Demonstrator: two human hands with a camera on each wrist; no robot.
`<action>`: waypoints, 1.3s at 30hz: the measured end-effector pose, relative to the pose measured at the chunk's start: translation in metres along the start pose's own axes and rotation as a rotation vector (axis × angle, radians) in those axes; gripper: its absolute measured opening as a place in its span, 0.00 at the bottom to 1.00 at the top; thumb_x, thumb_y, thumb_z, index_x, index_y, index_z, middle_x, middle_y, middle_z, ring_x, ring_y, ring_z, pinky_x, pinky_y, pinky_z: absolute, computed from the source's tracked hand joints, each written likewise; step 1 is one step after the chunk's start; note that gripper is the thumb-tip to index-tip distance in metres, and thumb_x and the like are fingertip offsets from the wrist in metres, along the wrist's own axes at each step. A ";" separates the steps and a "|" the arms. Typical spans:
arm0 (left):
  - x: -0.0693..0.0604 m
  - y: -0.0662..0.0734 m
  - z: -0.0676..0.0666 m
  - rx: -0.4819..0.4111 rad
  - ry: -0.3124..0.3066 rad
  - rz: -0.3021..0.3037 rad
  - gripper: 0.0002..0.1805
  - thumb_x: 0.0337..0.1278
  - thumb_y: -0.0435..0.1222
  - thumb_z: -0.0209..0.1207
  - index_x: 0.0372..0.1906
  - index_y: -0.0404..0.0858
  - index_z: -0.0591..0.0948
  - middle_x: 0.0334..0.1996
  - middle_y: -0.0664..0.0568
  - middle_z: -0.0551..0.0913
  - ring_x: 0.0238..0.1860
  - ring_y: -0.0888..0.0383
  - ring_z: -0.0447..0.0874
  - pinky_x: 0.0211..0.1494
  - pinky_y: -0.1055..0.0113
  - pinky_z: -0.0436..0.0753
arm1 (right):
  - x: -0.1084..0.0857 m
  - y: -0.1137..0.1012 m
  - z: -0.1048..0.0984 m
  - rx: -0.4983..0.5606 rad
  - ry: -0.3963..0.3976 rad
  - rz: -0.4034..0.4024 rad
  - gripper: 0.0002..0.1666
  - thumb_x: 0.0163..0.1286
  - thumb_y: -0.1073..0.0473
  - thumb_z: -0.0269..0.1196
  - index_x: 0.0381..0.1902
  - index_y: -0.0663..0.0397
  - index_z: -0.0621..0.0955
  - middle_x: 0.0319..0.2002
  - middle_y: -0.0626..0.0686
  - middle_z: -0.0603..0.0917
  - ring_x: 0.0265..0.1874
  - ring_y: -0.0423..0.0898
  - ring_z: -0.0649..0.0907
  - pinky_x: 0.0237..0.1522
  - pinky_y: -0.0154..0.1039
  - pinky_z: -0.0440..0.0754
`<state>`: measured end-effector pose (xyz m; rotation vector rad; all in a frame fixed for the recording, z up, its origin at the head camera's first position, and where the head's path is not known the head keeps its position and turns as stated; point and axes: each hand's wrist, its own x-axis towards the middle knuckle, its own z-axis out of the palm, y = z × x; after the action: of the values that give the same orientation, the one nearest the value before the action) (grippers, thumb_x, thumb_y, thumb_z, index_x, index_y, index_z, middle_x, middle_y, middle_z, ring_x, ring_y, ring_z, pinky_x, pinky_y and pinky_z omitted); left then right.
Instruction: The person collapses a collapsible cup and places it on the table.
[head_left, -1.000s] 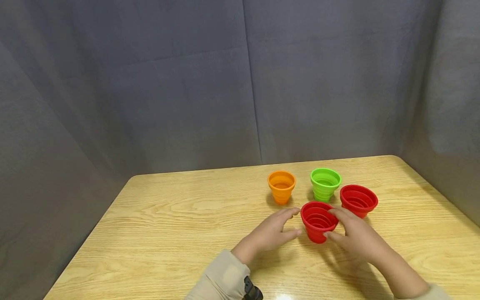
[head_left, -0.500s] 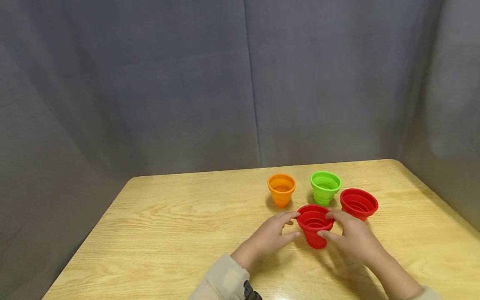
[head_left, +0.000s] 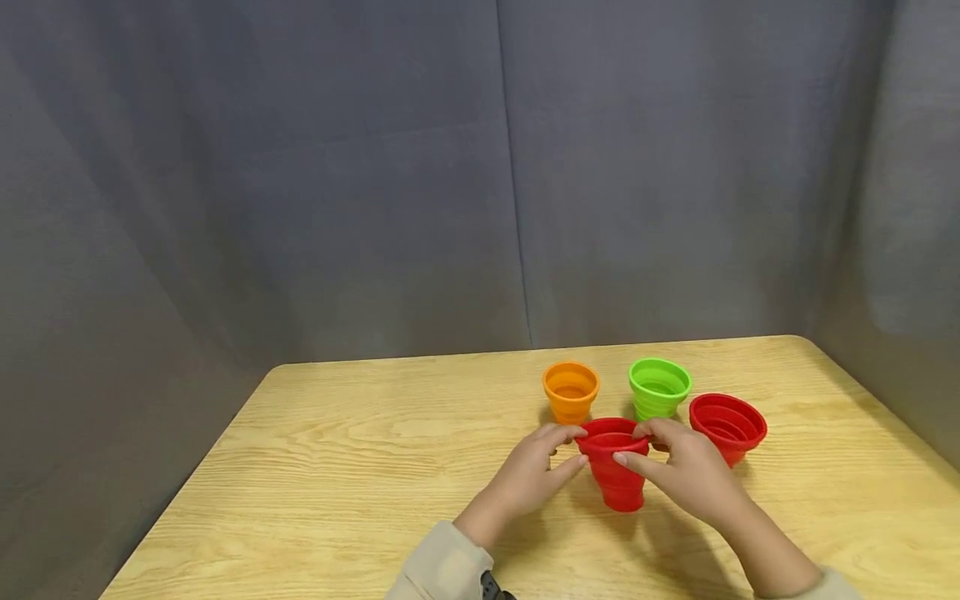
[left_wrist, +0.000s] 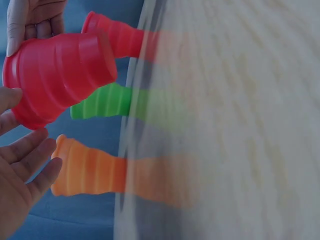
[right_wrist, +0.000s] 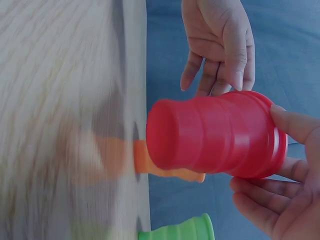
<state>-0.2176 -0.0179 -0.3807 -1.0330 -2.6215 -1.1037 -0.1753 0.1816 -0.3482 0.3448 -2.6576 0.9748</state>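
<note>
A gray curtain [head_left: 360, 183] is hung behind a wood-grained counter [head_left: 337, 467]. By the right hand [head_left: 686, 471], the rim of a tiered red collapsible cup [head_left: 618, 483] is pinched between thumb and fingers. At the opposite side, the rim is touched by the left hand [head_left: 528, 475]; whether it is also gripped cannot be told. The cup is held tilted, its base raised off the counter, nearer than the others. To its right, a second red cup [head_left: 727, 425] is set upright; farther back are placed a green cup [head_left: 660, 382] and, leftward, an orange cup [head_left: 572, 387].
</note>
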 end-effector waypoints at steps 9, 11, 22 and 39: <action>-0.001 0.002 -0.019 0.054 0.019 0.117 0.14 0.54 0.43 0.53 0.45 0.43 0.77 0.47 0.57 0.73 0.50 0.63 0.67 0.52 0.68 0.68 | 0.004 -0.010 -0.001 0.141 -0.037 0.054 0.24 0.52 0.44 0.62 0.37 0.58 0.77 0.34 0.51 0.80 0.35 0.49 0.79 0.34 0.44 0.76; 0.000 0.001 -0.023 0.025 0.014 0.117 0.13 0.53 0.43 0.53 0.43 0.43 0.78 0.45 0.59 0.74 0.49 0.64 0.67 0.51 0.69 0.68 | 0.005 -0.012 -0.001 0.183 -0.055 0.064 0.24 0.52 0.44 0.62 0.38 0.58 0.76 0.33 0.51 0.79 0.33 0.46 0.79 0.33 0.40 0.76; -0.004 -0.002 -0.041 -0.325 -0.003 -0.058 0.09 0.50 0.37 0.57 0.38 0.42 0.80 0.41 0.58 0.77 0.48 0.62 0.70 0.52 0.58 0.67 | 0.012 -0.027 0.001 0.338 -0.152 -0.005 0.20 0.55 0.51 0.61 0.39 0.60 0.74 0.34 0.52 0.78 0.33 0.44 0.79 0.33 0.35 0.76; 0.000 -0.005 -0.050 -0.555 0.043 -0.151 0.11 0.51 0.37 0.56 0.39 0.36 0.80 0.37 0.52 0.80 0.42 0.59 0.74 0.45 0.64 0.72 | 0.025 -0.026 -0.006 0.296 -0.259 -0.119 0.14 0.57 0.53 0.60 0.39 0.53 0.76 0.36 0.47 0.76 0.38 0.46 0.75 0.40 0.43 0.72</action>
<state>-0.2279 -0.0541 -0.3467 -0.8754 -2.4414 -1.9338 -0.1894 0.1627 -0.3196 0.7306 -2.6733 1.3687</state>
